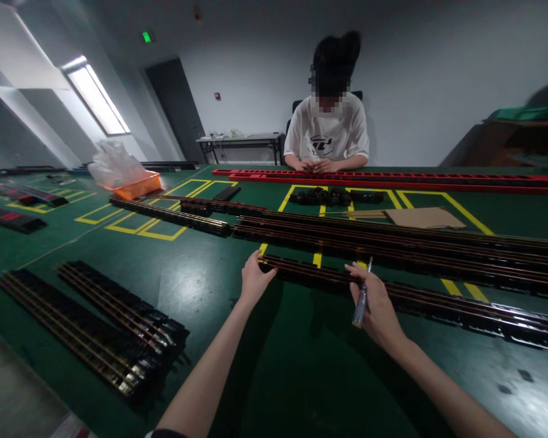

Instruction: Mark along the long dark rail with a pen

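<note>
A long black strip (319, 272) with copper-coloured rods lies across the green table. My left hand (254, 278) grips the left end of this strip between thumb and fingers. Over the strip, further right, my right hand (373, 298) holds a slim pen-like tool (360, 307), its thin tip pointing up and away. The fingertips of that hand are near the strip; whether they touch it is hard to tell. Behind it runs a bundle of similar long black strips (393, 244).
Two shorter black bundles (73, 328) lie at the left. An orange basket (139, 185) with plastic bags stands further back. Cardboard (424, 218) and a red frame (393, 177) lie beyond the strips. Across the table sits a person in a white shirt (327, 131).
</note>
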Motion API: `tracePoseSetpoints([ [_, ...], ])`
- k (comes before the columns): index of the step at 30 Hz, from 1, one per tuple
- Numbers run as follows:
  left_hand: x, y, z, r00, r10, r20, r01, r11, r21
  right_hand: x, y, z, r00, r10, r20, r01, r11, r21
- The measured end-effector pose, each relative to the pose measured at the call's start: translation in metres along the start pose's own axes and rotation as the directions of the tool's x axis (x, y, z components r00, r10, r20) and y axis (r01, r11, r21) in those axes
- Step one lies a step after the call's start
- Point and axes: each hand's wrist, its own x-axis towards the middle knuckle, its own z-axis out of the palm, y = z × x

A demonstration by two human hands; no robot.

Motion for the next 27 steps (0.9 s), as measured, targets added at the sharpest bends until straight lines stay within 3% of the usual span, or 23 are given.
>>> tracePoseSetpoints([
  [7,0.001,-0.004,-0.008,0.997,0.053,0.059,-0.050,0.997,-0.051,0.022,-0.035,0.012,0.997,0.077,0.016,-0.078,0.956,0.282],
  [11,0.002,-0.004,-0.014,0.995,0.030,0.097,-0.014,0.987,-0.161,0.039,-0.060,0.032,0.982,0.178,0.068,-0.190,0.887,0.422],
  [15,0.005,-0.003,-0.014,0.999,-0.020,0.050,0.031,0.974,-0.224,0.051,-0.077,0.059,0.975,0.198,0.103,-0.222,0.828,0.514],
  [21,0.010,-0.002,-0.015,0.999,-0.001,0.042,0.008,0.986,-0.168,0.054,-0.091,0.100,0.936,0.292,0.195,-0.341,0.631,0.696],
  [27,0.011,0.001,-0.016,1.000,0.006,0.017,-0.005,0.997,-0.077,0.050,-0.088,0.113,0.938,0.265,0.224,-0.345,0.649,0.678],
])
